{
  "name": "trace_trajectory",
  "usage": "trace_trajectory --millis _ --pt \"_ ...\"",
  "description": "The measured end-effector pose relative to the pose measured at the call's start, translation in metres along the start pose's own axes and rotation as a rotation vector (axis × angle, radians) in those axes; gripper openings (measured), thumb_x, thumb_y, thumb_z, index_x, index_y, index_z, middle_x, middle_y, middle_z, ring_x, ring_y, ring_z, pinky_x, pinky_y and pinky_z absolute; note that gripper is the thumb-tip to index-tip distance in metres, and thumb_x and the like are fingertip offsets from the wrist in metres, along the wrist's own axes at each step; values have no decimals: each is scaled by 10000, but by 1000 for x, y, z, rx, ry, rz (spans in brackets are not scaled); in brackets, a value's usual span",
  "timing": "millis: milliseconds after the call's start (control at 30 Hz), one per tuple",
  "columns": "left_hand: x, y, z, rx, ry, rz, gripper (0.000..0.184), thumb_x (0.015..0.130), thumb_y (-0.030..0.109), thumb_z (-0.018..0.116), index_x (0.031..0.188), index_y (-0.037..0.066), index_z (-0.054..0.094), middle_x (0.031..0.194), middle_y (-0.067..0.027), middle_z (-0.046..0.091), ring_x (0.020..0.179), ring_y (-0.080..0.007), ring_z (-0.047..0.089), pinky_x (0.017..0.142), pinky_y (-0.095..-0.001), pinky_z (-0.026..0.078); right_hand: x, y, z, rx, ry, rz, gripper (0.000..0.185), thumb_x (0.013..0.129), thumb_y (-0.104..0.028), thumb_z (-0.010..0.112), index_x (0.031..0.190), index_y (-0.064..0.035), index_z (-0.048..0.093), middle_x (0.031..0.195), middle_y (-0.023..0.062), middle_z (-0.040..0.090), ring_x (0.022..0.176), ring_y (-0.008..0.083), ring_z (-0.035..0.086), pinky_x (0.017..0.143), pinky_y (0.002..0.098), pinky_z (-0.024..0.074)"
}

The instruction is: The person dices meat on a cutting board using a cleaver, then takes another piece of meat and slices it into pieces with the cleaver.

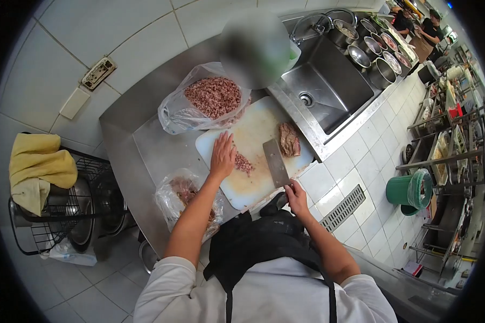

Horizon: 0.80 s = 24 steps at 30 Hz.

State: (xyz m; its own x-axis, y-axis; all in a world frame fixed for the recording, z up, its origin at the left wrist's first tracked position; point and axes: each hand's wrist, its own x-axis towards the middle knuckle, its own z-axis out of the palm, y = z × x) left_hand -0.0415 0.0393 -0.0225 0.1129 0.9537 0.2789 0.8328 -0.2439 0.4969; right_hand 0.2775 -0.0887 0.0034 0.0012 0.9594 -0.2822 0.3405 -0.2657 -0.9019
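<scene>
A white cutting board (258, 118) lies on the steel counter. My right hand (296, 197) is closed round the handle of a cleaver (276, 163), whose broad blade lies over the board's right part. Just beyond the blade sits a brown chunk of meat (289, 140). On the board's left part my left hand (222, 156) rests with its fingers stretched out, beside a small heap of chopped meat (243, 164). A clear plastic bag full of diced meat (213, 97) stands open at the board's far left corner.
Another plastic bag (170, 199) with food lies under my left forearm. A steel sink (328, 86) adjoins the board, with metal pots (382, 74) beyond it. Left is a wire rack with a yellow cloth (40, 161). A green bin (401, 190) stands right; two people are far off.
</scene>
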Motion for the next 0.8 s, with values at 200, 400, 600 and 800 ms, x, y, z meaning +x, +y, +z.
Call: trace_trajectory --millis 200,400,600,800 --pt "1 13 11 -114 -124 144 485 1039 189 526 1473 -27 506 1561 -237 469 1489 -407 395 1256 -501 288 -23 27 25 115 -48 111 167 1086 -210 552 1148 -56 543 683 15 569 527 80 519 448 271 406" --pt "-20 43 23 -182 -11 5 454 1041 166 498 1430 -67 533 1489 -276 526 1440 -431 446 1233 -501 325 -24 10 84 -308 -4 15 287 1066 -290 539 1188 -30 552 926 312 703 876 534 680 754 600 534" --pt "-27 69 42 -247 143 -168 423 1083 173 470 1432 -55 542 1502 -246 532 1433 -424 456 1198 -503 354 -27 -23 94 -341 43 -3 285 1065 -277 548 1153 -10 499 817 285 691 781 503 687 679 603 522" --pt "-22 79 43 -277 193 -265 415 1080 159 490 1437 -45 542 1532 -224 510 1454 -401 437 1199 -499 354 -15 -27 121 -218 11 -66 294 1079 -279 527 1166 -6 464 815 334 666 801 539 665 690 609 497"
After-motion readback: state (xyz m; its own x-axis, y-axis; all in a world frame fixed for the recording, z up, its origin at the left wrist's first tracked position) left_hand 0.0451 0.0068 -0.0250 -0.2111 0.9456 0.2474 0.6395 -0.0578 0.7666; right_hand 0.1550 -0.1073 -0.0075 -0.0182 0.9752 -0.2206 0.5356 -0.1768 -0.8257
